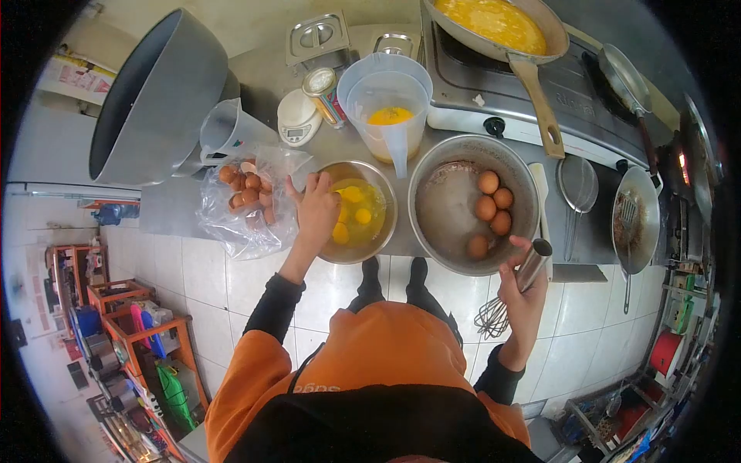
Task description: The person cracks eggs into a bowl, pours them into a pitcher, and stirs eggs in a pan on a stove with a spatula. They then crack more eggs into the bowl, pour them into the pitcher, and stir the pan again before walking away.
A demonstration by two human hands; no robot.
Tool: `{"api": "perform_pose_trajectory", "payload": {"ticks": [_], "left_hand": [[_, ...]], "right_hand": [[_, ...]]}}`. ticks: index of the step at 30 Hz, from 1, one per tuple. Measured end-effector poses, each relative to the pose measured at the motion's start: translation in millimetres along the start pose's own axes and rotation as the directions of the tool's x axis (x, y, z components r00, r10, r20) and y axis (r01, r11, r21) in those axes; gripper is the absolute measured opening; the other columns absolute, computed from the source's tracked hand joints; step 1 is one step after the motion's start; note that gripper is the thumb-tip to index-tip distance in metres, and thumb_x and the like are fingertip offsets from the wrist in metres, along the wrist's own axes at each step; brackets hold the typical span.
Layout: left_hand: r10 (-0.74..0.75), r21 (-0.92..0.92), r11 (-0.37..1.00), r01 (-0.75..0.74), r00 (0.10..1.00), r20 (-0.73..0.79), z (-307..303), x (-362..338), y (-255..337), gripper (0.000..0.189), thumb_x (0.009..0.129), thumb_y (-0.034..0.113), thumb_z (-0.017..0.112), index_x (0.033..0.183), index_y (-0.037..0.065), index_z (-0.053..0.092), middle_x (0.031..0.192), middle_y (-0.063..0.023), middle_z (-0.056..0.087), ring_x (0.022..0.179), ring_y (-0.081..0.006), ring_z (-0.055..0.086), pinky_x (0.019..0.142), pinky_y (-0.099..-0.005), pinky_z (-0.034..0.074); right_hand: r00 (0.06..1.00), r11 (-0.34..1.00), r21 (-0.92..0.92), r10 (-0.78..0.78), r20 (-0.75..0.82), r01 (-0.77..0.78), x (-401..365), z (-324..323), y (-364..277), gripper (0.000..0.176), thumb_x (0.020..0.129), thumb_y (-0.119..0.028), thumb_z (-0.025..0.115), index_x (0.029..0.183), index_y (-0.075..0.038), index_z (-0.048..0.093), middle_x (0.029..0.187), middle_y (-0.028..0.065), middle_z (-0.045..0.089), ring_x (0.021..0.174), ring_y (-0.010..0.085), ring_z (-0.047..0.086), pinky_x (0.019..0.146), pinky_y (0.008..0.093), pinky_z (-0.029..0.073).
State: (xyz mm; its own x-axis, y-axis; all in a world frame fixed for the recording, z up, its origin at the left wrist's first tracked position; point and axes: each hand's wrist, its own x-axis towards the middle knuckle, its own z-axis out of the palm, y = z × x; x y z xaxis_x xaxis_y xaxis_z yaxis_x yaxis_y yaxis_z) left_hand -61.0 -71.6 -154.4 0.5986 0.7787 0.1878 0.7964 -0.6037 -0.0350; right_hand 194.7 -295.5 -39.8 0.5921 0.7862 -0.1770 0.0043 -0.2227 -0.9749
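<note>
My right hand (524, 297) is closed around the metal handle of a whisk (491, 317), whose wires point down over the floor. At the steel mixing bowl (388, 224), my left hand (314, 212) grips the left rim with its fingers bent over the edge. Several raw yolks (355, 214) in clear egg white lie in that bowl. Close to my right hand stands a large metal pot (440, 208) with several whole brown eggs (485, 207) in it. A clear plastic bag (261, 235) of broken eggshells (251, 189) lies left of my left hand.
Behind the bowl stands a plastic jug (386, 85) with yellow liquid. A white kitchen scale (298, 116) and a tin (323, 92) are beside it. A frying pan (525, 58) of egg sits on the stove (463, 96). A strainer (577, 184) lies at right.
</note>
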Motion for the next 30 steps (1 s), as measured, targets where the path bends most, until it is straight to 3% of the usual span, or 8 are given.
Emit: {"api": "perform_pose_trajectory", "payload": {"ticks": [4, 7, 16, 22, 28, 30], "left_hand": [[0.019, 0.049, 0.999, -0.023, 0.997, 0.074, -1, 2, 4, 0.009, 0.069, 0.014, 0.060, 0.066, 0.009, 0.067, 0.104, -0.0023, 0.050, 0.110, -0.0220, 0.042, 0.100, -0.0671, 0.009], [0.056, 0.181, 0.981, -0.066, 0.997, 0.061, 15, 1, -2, 0.004, 0.063, 0.018, 0.070, 0.066, 0.018, 0.068, 0.101, -0.0002, 0.048, 0.111, -0.0202, 0.041, 0.100, -0.0658, 0.007], [-0.027, -0.073, 0.997, 0.030, 0.998, 0.048, -4, 2, -2, 0.002, 0.064, 0.017, 0.067, 0.065, 0.016, 0.067, 0.100, 0.0021, 0.048, 0.110, -0.0187, 0.041, 0.100, -0.0678, 0.005], [0.029, -0.058, 0.998, -0.028, 1.000, 0.009, -2, -1, 0, 0.004, 0.063, 0.019, 0.068, 0.065, 0.016, 0.067, 0.096, 0.0010, 0.046, 0.107, -0.0193, 0.042, 0.099, -0.0680, 0.004], [0.016, -0.041, 0.999, -0.012, 0.994, 0.111, 6, 3, 7, 0.009, 0.062, 0.019, 0.071, 0.071, 0.020, 0.070, 0.101, 0.0021, 0.050, 0.113, -0.0211, 0.040, 0.100, -0.0659, -0.001], [0.041, 0.017, 0.999, -0.042, 0.997, 0.066, 8, 5, 3, 0.007, 0.063, 0.021, 0.067, 0.069, 0.016, 0.068, 0.098, 0.0014, 0.048, 0.109, -0.0205, 0.042, 0.099, -0.0669, 0.003]], "right_hand": [[1.000, 1.000, -0.015, -0.003, -0.004, 0.003, -1, -1, 2, 0.037, 0.080, 0.004, 0.056, 0.115, -0.005, 0.053, 0.071, -0.0044, 0.045, 0.060, 0.0027, 0.042, 0.053, 0.0174, 0.033], [0.999, 0.999, 0.028, 0.042, -0.012, -0.041, -3, -2, 3, 0.037, 0.080, 0.004, 0.057, 0.115, -0.006, 0.053, 0.071, -0.0046, 0.044, 0.058, 0.0026, 0.042, 0.052, 0.0172, 0.033], [0.999, 0.999, 0.018, 0.032, -0.014, -0.032, -4, -3, 8, 0.036, 0.080, 0.003, 0.057, 0.115, -0.006, 0.053, 0.071, -0.0050, 0.045, 0.058, 0.0024, 0.041, 0.052, 0.0173, 0.032], [1.000, 0.999, 0.033, 0.006, 0.016, -0.007, -2, -2, 12, 0.037, 0.080, 0.003, 0.057, 0.115, -0.007, 0.052, 0.071, -0.0048, 0.045, 0.059, 0.0031, 0.041, 0.054, 0.0177, 0.033], [0.998, 0.997, 0.037, 0.060, 0.001, -0.060, -3, -2, 10, 0.037, 0.080, 0.004, 0.057, 0.115, -0.007, 0.052, 0.071, -0.0049, 0.044, 0.061, 0.0033, 0.041, 0.056, 0.0179, 0.033], [0.999, 0.998, 0.032, 0.047, 0.002, -0.047, -3, -2, 12, 0.037, 0.080, 0.004, 0.057, 0.115, -0.007, 0.052, 0.071, -0.0048, 0.044, 0.061, 0.0033, 0.040, 0.056, 0.0179, 0.033]]}}
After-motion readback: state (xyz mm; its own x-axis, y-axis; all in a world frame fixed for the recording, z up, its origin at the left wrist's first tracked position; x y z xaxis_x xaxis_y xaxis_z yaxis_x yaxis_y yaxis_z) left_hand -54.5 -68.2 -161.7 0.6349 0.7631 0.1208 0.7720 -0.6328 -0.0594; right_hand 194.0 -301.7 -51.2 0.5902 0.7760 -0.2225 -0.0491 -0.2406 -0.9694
